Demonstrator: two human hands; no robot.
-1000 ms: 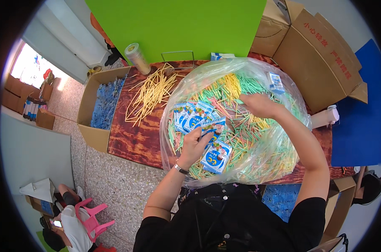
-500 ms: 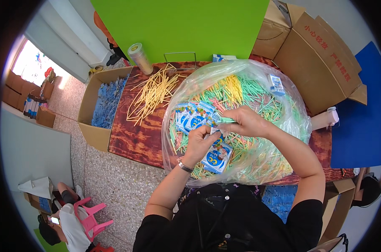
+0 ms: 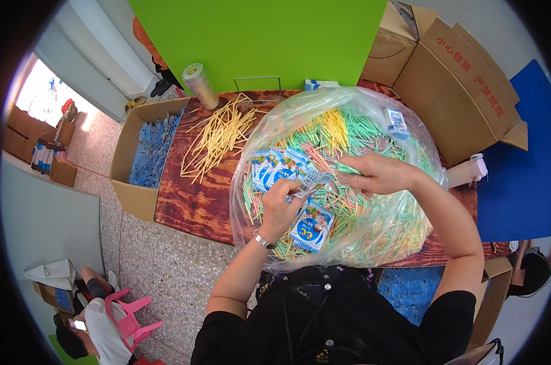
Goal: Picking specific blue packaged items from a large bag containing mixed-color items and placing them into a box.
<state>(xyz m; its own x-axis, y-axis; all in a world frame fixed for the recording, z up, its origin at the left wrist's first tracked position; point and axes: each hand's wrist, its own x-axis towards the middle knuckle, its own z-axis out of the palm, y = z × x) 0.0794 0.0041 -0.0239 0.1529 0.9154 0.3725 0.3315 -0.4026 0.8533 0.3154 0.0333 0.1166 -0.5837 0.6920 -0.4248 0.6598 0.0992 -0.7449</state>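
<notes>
My left hand (image 3: 279, 210) is closed on the edge of a small blue and white packet (image 3: 312, 180). It is lifted above a large clear plastic bag (image 3: 269, 131) full of thin pastel sticks (image 3: 363, 131) in green, yellow and pink. To the right of the packet, my right hand (image 3: 382, 173) pinches a few green sticks (image 3: 346, 169), their tips toward it but apart from it. Several more flat packets (image 3: 275, 167) overlap on the sticks beyond my left hand. Another packet (image 3: 312, 225) lies nearer to me.
Long pale yellow sticks (image 3: 222, 143) are piled left of the bag, beside a stack of clear cups (image 3: 200, 85). An open carton (image 3: 132, 194) at the left holds blue wrappers. A big cardboard box (image 3: 451, 85) stands far right. A person sits on a pink stool (image 3: 129, 316) lower left.
My right hand has drawn back to the right, away from the packet, with the green sticks still in its fingers. My left hand has shifted slightly left, and its packet shows more fully.
</notes>
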